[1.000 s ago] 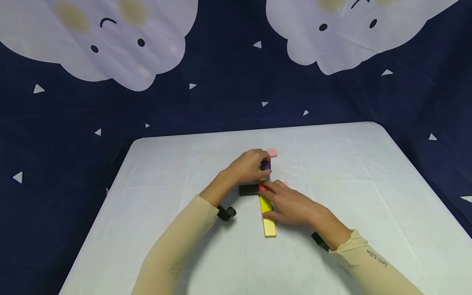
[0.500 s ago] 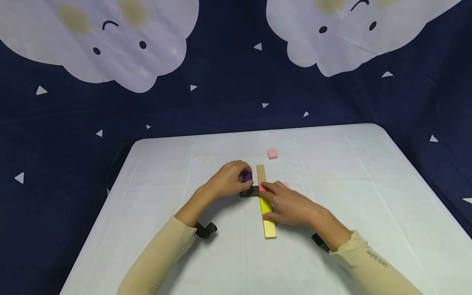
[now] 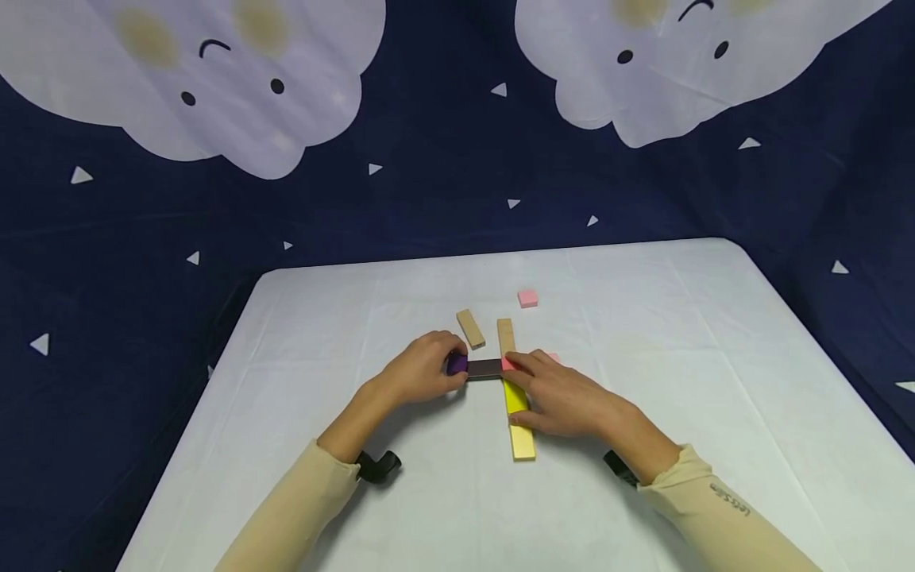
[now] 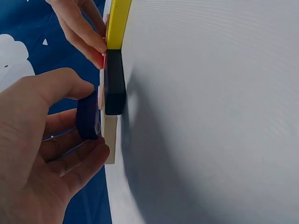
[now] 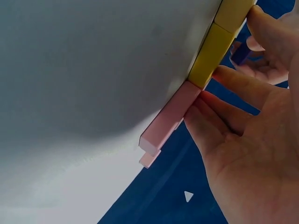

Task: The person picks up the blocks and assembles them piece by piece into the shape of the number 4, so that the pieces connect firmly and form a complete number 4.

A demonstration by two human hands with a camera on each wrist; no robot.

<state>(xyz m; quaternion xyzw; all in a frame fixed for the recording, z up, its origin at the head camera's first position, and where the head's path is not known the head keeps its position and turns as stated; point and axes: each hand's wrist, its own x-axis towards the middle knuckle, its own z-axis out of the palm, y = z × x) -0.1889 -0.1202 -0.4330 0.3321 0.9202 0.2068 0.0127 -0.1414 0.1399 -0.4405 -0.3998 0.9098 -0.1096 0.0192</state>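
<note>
My left hand (image 3: 426, 367) pinches a small purple block (image 3: 457, 364) between thumb and fingers, at the left end of a black block (image 3: 484, 369). In the left wrist view the purple block (image 4: 87, 115) appears raised off the table. My right hand (image 3: 572, 395) rests its fairly straight fingertips on a red block (image 3: 507, 365) at the black block's right end, its thumb touching the yellow blocks (image 3: 522, 441) that run toward me. A wooden block (image 3: 506, 335) continues the row away from me. Mostly hidden behind my right hand, a pink block (image 5: 170, 116) points right.
A loose wooden block (image 3: 470, 330) lies beyond my left hand. Farther back is a small pink block (image 3: 527, 299). All of them lie on a white-covered table (image 3: 322, 318), backed by a dark blue cloth (image 3: 443, 206) with clouds and triangles.
My left hand has carried the purple block leftward and nearer, from over the far wooden block to the black block's left end, uncovering the loose wooden block. My right hand has stayed put.
</note>
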